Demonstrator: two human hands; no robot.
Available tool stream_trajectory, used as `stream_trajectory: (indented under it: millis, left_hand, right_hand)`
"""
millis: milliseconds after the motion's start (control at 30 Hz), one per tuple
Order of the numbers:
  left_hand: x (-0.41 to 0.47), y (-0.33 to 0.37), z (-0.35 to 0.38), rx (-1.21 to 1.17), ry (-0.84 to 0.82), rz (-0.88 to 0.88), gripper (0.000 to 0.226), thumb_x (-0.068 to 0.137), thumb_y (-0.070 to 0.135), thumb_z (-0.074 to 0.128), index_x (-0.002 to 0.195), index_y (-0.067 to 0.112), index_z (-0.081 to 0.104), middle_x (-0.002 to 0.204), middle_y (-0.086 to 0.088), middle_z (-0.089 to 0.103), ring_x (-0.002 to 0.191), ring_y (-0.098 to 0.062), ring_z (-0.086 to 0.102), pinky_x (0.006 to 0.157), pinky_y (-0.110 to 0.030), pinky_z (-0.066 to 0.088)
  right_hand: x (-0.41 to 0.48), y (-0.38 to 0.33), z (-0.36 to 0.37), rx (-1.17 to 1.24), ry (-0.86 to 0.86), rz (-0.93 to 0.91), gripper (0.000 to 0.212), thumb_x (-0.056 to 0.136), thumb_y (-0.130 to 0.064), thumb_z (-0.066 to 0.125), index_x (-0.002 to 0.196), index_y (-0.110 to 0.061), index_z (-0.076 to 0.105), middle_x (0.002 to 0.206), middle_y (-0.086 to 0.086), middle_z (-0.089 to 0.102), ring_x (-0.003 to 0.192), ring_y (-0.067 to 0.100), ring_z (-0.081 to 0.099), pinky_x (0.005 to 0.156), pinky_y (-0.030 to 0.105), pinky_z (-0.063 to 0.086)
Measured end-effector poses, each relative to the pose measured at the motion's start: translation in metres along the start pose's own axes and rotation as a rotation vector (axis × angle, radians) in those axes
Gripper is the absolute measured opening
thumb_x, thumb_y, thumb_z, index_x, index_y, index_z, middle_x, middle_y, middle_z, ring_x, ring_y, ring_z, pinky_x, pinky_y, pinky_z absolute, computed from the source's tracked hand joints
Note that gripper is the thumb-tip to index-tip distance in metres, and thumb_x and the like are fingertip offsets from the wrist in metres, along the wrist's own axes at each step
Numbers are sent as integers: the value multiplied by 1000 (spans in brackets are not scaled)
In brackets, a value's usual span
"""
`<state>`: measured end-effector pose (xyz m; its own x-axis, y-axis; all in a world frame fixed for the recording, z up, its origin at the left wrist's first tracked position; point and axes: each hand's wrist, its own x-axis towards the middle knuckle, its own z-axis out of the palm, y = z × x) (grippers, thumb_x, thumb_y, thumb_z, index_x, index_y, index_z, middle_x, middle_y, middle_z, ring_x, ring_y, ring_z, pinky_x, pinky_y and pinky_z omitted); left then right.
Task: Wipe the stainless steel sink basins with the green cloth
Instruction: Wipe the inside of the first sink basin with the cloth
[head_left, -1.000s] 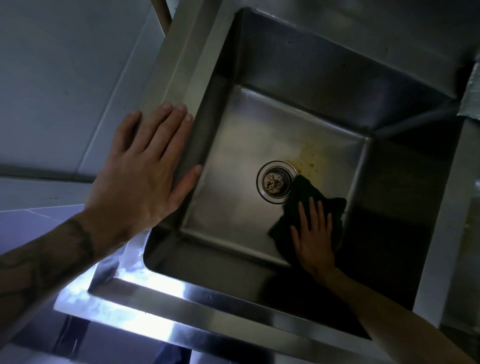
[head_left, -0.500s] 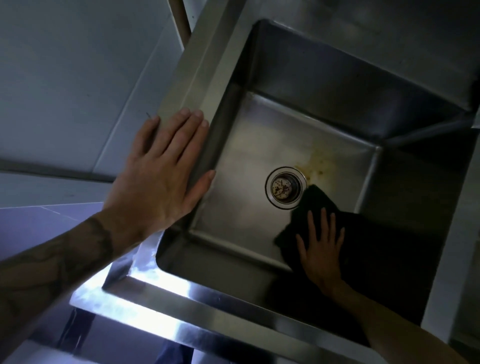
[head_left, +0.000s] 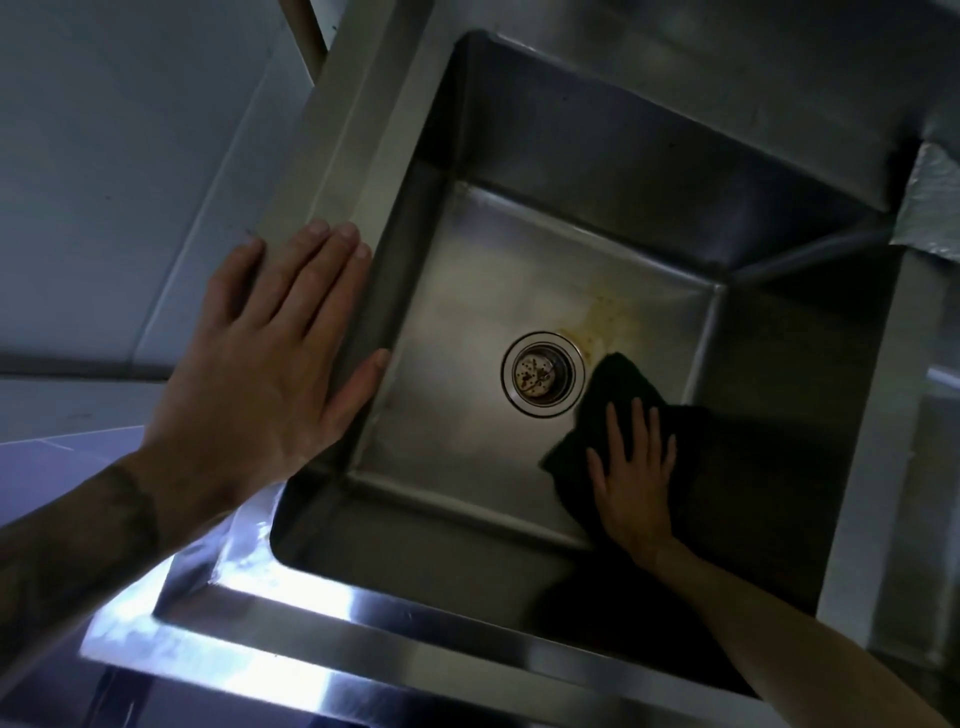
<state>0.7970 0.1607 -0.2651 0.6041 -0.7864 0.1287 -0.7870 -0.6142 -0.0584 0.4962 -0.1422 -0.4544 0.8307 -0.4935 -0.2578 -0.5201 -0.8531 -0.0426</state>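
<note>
Steel all around: the sink basin (head_left: 597, 171) is a deep square box, and both your hands are at it. Your left hand (head_left: 270, 364) lies flat on the rim (head_left: 337, 156). Its fingers are straight and close together, and the thumb hangs over the edge into the basin. It holds nothing. Your right hand (head_left: 631, 478) is down on the floor of the basin. Its fingers are spread out flat and press the green cloth (head_left: 618, 384) down. The cloth looks almost black in the dim light. It is bunched under your right palm and sticks out past your fingertips. The round drain (head_left: 543, 373) sits between your two hands, just beside the cloth on the thumb side of your right hand. A yellow-brown stain (head_left: 608, 322) lies beyond your right fingertips, just past the tip of the cloth.
</note>
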Motion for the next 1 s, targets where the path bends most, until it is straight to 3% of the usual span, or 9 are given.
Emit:
stream_trajectory:
  millis: [267,467,700,1000]
  left_hand:
    - [-1,0,3,-6,31,-6,73,111,50,39,165,3,30,171,-17,34,160,-33,31,128,-57,25]
    - [-1,0,2,2,19,3,74,110,50,40,166,3,28,172,-17,31,161,-33,29,128,-57,25]
    - [-1,-1,4,-9,21,-1,73,110,50,40,165,3,30,171,-16,33,160,-32,31,128,-56,24]
    - [-1,1,2,-20,30,-9,73,109,48,42,165,2,31,171,-17,34,159,-33,33,127,-58,27]
  right_hand:
    - [72,-8,-17,150,132,254,60,111,-43,26,164,-16,29,172,14,21,160,33,16,127,60,17]
    - [2,-12,-3,109,43,133,62,109,-43,24,163,-13,30,172,18,18,160,36,14,127,62,16]
    - [88,6,-24,127,107,128,62,109,-44,23,163,-13,31,171,18,23,160,36,17,127,61,17]
    - [25,-7,-2,124,110,153,62,110,-48,19,163,-17,28,172,16,21,160,34,16,127,59,16]
